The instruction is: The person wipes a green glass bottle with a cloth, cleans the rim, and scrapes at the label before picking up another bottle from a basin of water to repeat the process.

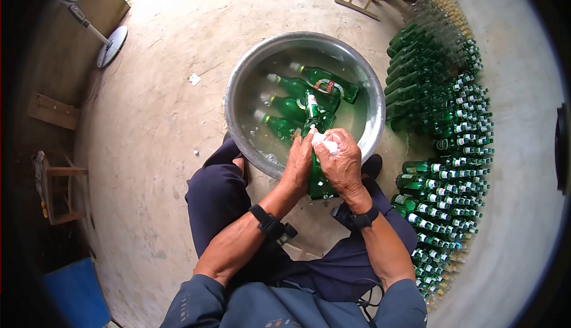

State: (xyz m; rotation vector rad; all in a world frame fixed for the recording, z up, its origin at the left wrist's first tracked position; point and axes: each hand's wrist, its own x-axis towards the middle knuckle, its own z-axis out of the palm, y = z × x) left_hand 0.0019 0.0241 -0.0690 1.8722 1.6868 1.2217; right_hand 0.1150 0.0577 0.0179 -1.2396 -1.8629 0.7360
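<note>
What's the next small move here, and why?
I'd probably rub the white wad toward the bottle's base: white flecks show there, the right hand holds the wad at the glass, and the left hand seems to steady it.

Floor (157,143) bright, brightest at top left, light looks to come from there. Left side dim. Corners black. Wall (517,60) looks bent. Far bottles (416,54) smeary. Tub (380,108) rim shiny.
</note>
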